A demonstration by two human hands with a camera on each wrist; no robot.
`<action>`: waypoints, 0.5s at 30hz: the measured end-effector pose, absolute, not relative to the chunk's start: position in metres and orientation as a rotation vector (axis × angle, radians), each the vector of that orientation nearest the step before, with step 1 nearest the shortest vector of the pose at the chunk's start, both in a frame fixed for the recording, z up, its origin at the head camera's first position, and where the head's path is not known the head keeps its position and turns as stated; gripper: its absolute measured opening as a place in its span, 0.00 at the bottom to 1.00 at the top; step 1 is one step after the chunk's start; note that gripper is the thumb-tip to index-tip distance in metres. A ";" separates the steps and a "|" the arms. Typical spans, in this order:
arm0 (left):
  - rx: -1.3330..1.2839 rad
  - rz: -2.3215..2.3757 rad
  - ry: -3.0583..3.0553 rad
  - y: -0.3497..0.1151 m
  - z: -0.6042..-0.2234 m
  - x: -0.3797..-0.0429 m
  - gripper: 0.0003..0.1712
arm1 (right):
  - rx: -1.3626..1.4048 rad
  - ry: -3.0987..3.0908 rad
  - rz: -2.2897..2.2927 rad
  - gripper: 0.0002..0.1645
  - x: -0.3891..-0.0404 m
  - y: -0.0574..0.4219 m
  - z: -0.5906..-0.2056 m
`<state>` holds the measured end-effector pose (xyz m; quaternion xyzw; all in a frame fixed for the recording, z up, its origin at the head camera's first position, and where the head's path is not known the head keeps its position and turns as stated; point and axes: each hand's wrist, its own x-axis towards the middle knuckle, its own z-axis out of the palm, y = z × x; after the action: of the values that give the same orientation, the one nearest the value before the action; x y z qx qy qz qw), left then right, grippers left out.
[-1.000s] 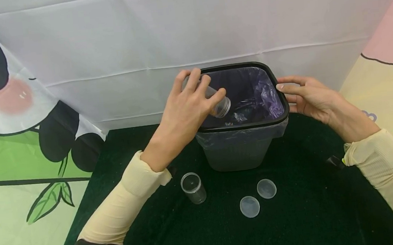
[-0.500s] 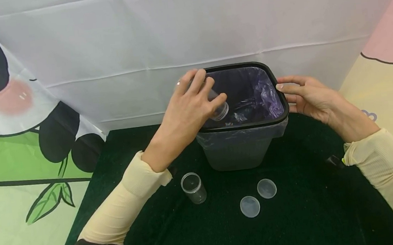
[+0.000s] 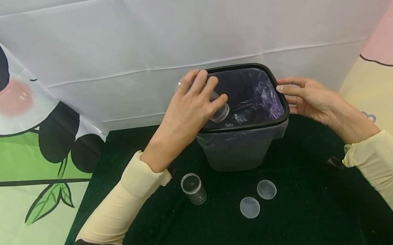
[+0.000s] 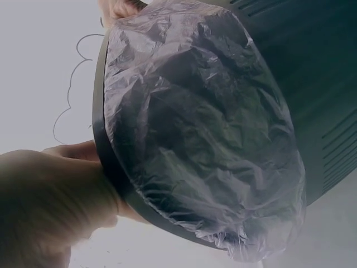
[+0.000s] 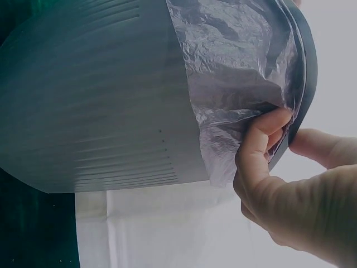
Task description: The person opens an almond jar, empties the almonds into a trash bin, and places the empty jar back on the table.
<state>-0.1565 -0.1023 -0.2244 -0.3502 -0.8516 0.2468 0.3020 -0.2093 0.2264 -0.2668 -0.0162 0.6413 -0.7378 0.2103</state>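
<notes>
My left hand (image 3: 191, 105) grips a clear plastic jar (image 3: 221, 113) over the left side of a trash bin (image 3: 239, 156). The jar is tipped, its threaded mouth pointing down into the bin; fingers cover most of its body. In the left wrist view the same hand (image 4: 61, 195) is beside the rim, and the jar is hidden there. At the bin's right side my right hand (image 3: 308, 98) pinches the black rim (image 3: 281, 90), thumb on top and fingers beneath. The right wrist view shows its curled fingers (image 5: 259, 145) against the purple liner bag (image 5: 223, 84) folded over the rim.
On the dark green cloth (image 3: 298, 223) a second clear jar (image 3: 194, 188) stands upright and uncapped, left of the bin's front. Two translucent round lids (image 3: 250, 207) lie flat in front of the bin. A white curtain (image 3: 139, 45) hangs right behind it.
My left hand has shifted slightly, tipping the jar a little more steeply into the bin. The right hand, the bin, the standing jar and the lids keep their places.
</notes>
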 end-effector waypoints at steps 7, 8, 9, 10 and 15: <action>-0.955 0.534 -2.306 -0.106 -0.220 -0.161 0.34 | -0.036 1.786 -2.049 0.43 -0.210 0.227 -0.267; -0.957 0.530 -2.312 -0.106 -0.219 -0.162 0.36 | -0.033 1.788 -2.048 0.43 -0.210 0.228 -0.267; -0.958 0.525 -2.320 -0.106 -0.218 -0.162 0.37 | -0.031 1.791 -2.046 0.43 -0.210 0.228 -0.267; -0.960 0.516 -2.328 -0.107 -0.216 -0.162 0.39 | -0.031 1.795 -2.045 0.43 -0.210 0.228 -0.267; -0.981 0.404 -2.400 -0.106 -0.207 -0.162 0.39 | -0.026 1.802 -2.039 0.42 -0.211 0.229 -0.268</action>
<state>-0.1618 -0.1065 -0.2066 -0.3615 -0.8841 0.1490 0.2558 -0.2113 0.2285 -0.2685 -0.0093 0.6475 -0.7329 0.2086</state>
